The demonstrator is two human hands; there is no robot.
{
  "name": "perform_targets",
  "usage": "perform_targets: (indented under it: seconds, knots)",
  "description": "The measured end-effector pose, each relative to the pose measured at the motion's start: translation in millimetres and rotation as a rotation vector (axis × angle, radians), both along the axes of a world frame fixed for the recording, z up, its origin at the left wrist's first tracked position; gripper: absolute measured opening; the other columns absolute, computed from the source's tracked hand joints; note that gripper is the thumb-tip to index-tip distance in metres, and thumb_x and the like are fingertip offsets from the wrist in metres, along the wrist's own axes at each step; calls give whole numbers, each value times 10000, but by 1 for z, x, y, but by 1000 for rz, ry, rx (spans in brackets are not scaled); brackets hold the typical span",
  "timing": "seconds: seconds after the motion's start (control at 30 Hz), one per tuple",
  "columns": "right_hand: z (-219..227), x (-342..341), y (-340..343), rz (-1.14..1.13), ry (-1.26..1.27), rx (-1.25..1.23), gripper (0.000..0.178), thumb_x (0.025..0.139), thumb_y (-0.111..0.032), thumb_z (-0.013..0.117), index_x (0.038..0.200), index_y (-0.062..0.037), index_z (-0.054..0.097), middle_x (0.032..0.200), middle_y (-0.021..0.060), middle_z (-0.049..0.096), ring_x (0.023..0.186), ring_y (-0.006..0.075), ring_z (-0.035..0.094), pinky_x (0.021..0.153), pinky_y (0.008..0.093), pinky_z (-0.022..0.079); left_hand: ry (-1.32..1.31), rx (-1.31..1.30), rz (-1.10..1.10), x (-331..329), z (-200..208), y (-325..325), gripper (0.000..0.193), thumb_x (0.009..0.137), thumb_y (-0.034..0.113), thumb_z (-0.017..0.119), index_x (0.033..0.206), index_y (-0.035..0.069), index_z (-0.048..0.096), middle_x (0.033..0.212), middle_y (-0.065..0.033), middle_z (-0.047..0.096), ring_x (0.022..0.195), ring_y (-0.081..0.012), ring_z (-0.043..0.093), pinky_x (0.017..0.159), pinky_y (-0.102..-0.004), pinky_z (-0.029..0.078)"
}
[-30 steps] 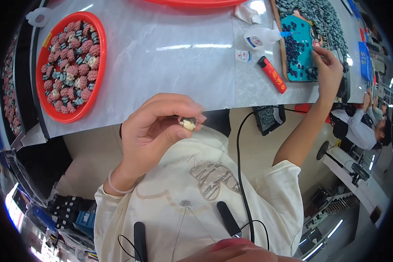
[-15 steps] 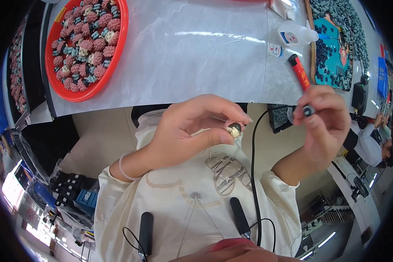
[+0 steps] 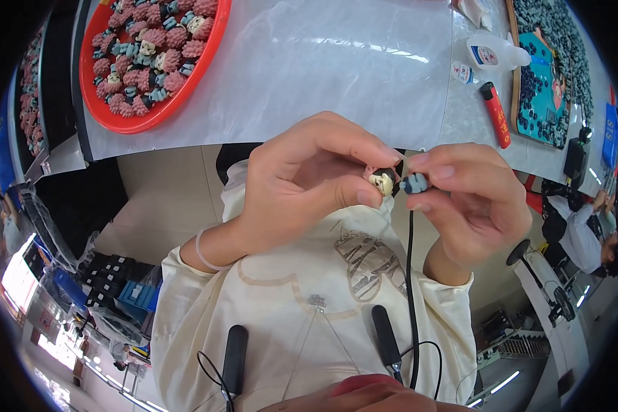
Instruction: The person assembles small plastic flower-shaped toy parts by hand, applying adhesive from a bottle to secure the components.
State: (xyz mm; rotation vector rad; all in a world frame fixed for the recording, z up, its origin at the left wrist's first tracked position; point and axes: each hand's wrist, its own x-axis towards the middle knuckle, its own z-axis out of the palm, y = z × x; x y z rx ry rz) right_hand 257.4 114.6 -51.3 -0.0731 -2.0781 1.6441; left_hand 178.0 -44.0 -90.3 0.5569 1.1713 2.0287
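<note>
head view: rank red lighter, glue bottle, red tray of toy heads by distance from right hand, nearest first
From the right hand:
1. Red lighter, on the table just above it.
2. Glue bottle, farther up, upper right.
3. Red tray of toy heads, far upper left, beyond the left hand.

Place: a small hand-assembly workshop, with benches running in rows.
Bench: a white table (image 3: 309, 62) under clear plastic sheeting is lying well beyond the fingers (image 3: 364, 199).
Stock: a red round tray (image 3: 117, 117) is holding dozens of small pink and grey toy heads, far up and left of the fingertips.
Supplies: a white glue bottle (image 3: 494, 53) and a red lighter (image 3: 496, 115) are lying above and right of the fingers, beside a board (image 3: 549, 75) packed with dark small parts.
Others: a person (image 3: 584, 233) is sitting at a neighbouring bench, well off to the right of the fingers.
</note>
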Motion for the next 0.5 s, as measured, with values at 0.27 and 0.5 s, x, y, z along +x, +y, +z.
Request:
perform_targets:
  seconds: [0.27, 0.5]
  knots:
    - [0, 0, -4, -3, 46, 267, 282, 541, 95, 743, 795, 37, 637, 757, 169, 637, 617, 195, 639, 495, 233, 511, 51, 0, 47, 0, 1, -2, 265, 706, -97, 668, 962, -38, 629, 915, -118, 586, 799, -155, 596, 688, -249, 500]
    - [-3, 0, -8, -19, 69, 368, 264, 544, 63, 731, 788, 49, 631, 760, 166, 636, 608, 206, 646, 502, 250, 523, 21, -79, 65, 2, 4, -1, 270, 683, -96, 688, 943, -37, 644, 885, -110, 587, 750, -136, 595, 644, -233, 508]
